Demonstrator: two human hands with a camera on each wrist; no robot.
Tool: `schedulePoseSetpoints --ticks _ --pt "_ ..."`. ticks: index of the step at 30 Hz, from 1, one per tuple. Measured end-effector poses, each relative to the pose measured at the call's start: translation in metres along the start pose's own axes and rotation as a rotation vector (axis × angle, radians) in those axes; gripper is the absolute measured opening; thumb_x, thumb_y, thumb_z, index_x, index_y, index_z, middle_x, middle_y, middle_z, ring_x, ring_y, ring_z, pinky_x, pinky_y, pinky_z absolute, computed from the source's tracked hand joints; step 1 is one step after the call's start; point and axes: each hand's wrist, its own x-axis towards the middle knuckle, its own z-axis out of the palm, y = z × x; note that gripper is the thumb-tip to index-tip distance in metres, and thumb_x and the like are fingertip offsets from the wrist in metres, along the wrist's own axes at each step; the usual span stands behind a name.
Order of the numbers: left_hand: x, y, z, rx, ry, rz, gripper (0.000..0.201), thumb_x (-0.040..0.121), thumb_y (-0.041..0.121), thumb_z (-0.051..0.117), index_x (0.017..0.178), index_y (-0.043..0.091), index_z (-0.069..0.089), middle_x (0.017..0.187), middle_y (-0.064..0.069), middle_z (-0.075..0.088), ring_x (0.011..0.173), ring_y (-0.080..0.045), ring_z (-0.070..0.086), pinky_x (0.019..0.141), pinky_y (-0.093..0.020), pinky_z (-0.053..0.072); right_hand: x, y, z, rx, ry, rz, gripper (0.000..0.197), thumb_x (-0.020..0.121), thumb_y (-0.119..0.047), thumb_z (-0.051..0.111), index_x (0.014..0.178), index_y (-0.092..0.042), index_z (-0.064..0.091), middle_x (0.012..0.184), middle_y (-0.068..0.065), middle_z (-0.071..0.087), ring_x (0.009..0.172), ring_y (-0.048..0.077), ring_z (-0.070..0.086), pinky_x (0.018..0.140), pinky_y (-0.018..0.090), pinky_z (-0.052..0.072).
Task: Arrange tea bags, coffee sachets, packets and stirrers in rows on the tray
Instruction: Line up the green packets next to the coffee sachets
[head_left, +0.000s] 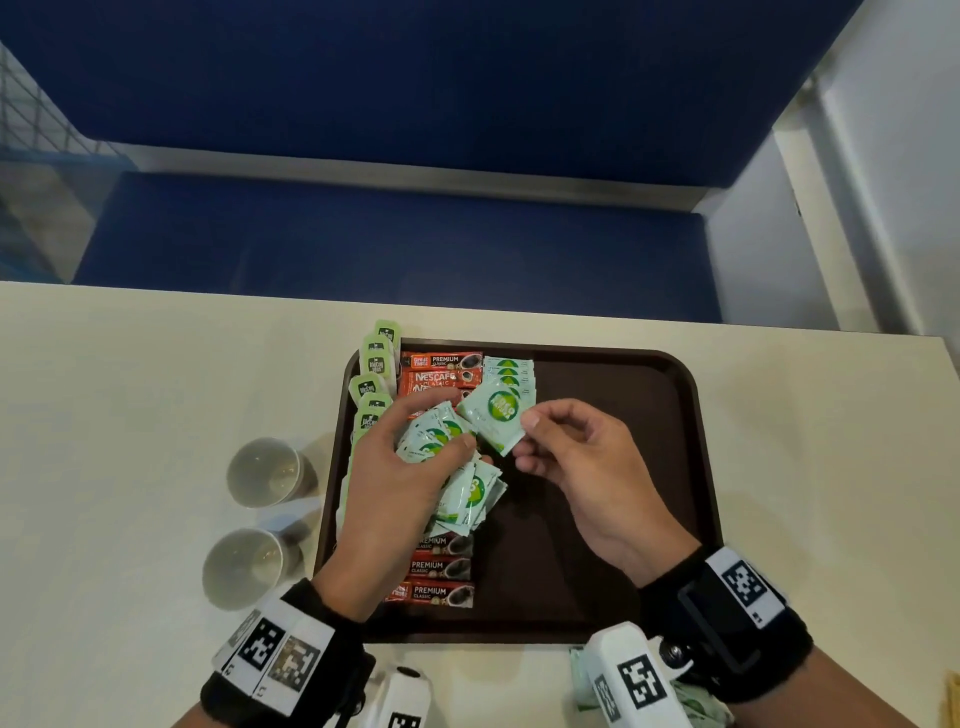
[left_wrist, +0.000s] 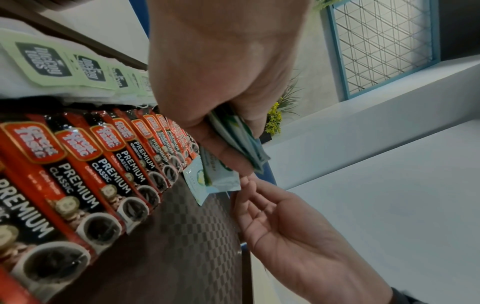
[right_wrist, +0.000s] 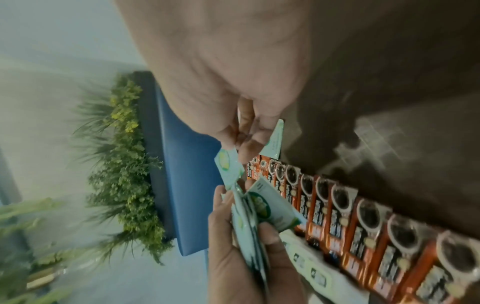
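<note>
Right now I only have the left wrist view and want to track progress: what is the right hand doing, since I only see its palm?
Observer: The right hand pinches one green-and-white packet by its edge, above the tray.
Operator: How much does my left hand hold? I see only packet edges.
Observer: The left hand grips a fanned bunch of packets.
Operator: Is a packet row started?
Observer: Yes, a short overlapping packet row lies at the tray's far end, right of the coffee sachets.
Operator: Anything off the tray?
Observer: Two clear cups stand on the table, left of the tray.
</note>
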Motion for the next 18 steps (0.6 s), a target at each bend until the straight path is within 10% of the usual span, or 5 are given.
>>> schedulePoseSetpoints --ticks 7,13,18 --pt "-0.005 0.009 -0.005 0.095 -0.181 -0.062 0.046 0.091 0.004 0.083 0.121 0.039 0.079 0.117 -0.003 0.082 0.095 -0.038 0.082 0.087 -0.065 0.064 0.0 0.005 -0.01 -0.053 0.032 -0.094 0.015 0.101 -0.01 0.071 0.115 -0.004 0.075 0.099 0.018 0.078 0.083 0.019 0.073 0.08 0.029 0.063" --pt "-0.009 0.007 -0.005 0.245 -0.228 -0.132 0.047 0.091 0.001 0.082 0.12 0.038 0.08 0.09 -0.006 0.083 0.065 -0.013 0.076 0.056 -0.023 0.056 0.032 0.01 -0.025 -0.378 0.126 -0.224 0.018 0.106 -0.008 0.064 0.102 -0.018 0.079 0.098 0.0 0.081 0.081 0.011 0.074 0.07 0.024 0.061" --pt "-0.012 0.005 -0.003 0.26 -0.233 -0.187 0.046 0.091 0.002 0.082 0.121 0.036 0.08 0.095 -0.002 0.084 0.07 -0.016 0.079 0.058 -0.024 0.059 0.054 0.022 -0.026 -0.655 0.145 -0.299 0.018 0.104 -0.012 0.067 0.099 -0.026 0.077 0.094 -0.009 0.079 0.083 0.009 0.075 0.068 0.023 0.061"
